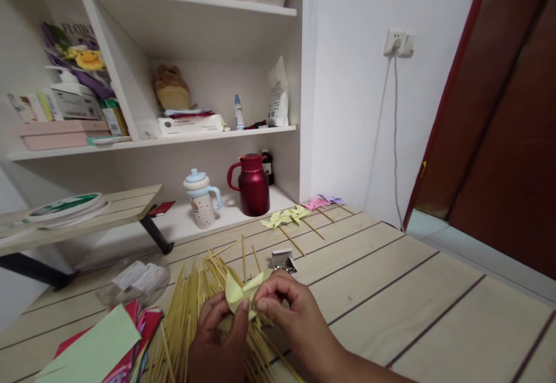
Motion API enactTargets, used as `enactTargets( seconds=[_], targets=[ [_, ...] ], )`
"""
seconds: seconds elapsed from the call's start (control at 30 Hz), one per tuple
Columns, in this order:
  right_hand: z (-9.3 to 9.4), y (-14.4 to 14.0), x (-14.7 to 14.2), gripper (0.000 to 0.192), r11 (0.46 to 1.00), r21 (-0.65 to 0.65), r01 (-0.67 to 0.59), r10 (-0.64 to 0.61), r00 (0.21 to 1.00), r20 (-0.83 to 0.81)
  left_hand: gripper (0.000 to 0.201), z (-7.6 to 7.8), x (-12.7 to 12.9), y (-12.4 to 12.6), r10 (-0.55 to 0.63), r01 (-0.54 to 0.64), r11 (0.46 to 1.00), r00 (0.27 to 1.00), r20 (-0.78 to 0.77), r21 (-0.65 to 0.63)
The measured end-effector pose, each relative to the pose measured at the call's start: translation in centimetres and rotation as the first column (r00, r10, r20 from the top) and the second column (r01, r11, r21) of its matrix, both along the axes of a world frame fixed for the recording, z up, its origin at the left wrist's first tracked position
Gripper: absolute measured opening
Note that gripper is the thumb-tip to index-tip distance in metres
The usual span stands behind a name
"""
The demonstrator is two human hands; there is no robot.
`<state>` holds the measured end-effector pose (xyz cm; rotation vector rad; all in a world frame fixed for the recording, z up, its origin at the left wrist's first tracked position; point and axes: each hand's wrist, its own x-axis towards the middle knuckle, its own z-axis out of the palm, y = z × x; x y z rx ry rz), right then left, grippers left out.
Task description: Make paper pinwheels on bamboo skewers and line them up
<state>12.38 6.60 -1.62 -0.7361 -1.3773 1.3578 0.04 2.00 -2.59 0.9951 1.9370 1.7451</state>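
Note:
A pale yellow paper pinwheel (237, 291) with folded, curling blades is between my two hands, above a spread of thin wooden sticks (186, 302). My left hand (223, 336) pinches its lower left part, thumb in front and fingers behind. From the right, my right hand (291, 307) grips the paper near its middle with thumb and forefinger closed. Whether a pin or stick is in those fingertips is hidden. Just beyond my right hand stands a small open box (284, 260) with shiny little metal pieces in it.
Finished yellow pinwheels (282, 219) on sticks lie at the table's back edge beside a pink one (316, 202) and a purple one. Coloured paper sheets (93, 348) are stacked front left, near a clear plastic bag (134, 278). Behind stand a cup (201, 200) and a red jug (254, 189).

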Motion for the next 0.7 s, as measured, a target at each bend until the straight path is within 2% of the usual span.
enactTargets(
  seconds=[0.17, 0.27, 0.5, 0.7],
  targets=[
    [-0.3, -0.2, 0.1, 0.006, 1.0, 0.016, 0.001, -0.001, 1.0, 0.005, 0.037, 0.2, 0.3, 0.0, 0.023, -0.023, 0.999, 1.0, 0.003, 0.027],
    [0.1, -0.2, 0.0, 0.006, 1.0, -0.02, 0.005, -0.006, 1.0, -0.028, 0.034, 0.2, 0.1, -0.1, 0.024, -0.024, 1.0, 1.0, -0.018, 0.01],
    [0.3, -0.2, -0.1, 0.006, 0.998, -0.053, 0.038, -0.041, 0.998, -0.04, 0.03, 0.4, -0.4, -0.1, -0.044, 0.038, 0.997, 0.994, -0.1, -0.06],
    [0.5, -0.3, 0.0, 0.005, 0.997, -0.067, 0.045, -0.048, 0.998, -0.04, 0.038, -0.7, -1.0, 0.2, -0.067, 0.064, 0.998, 0.988, -0.136, -0.024]
  ],
)
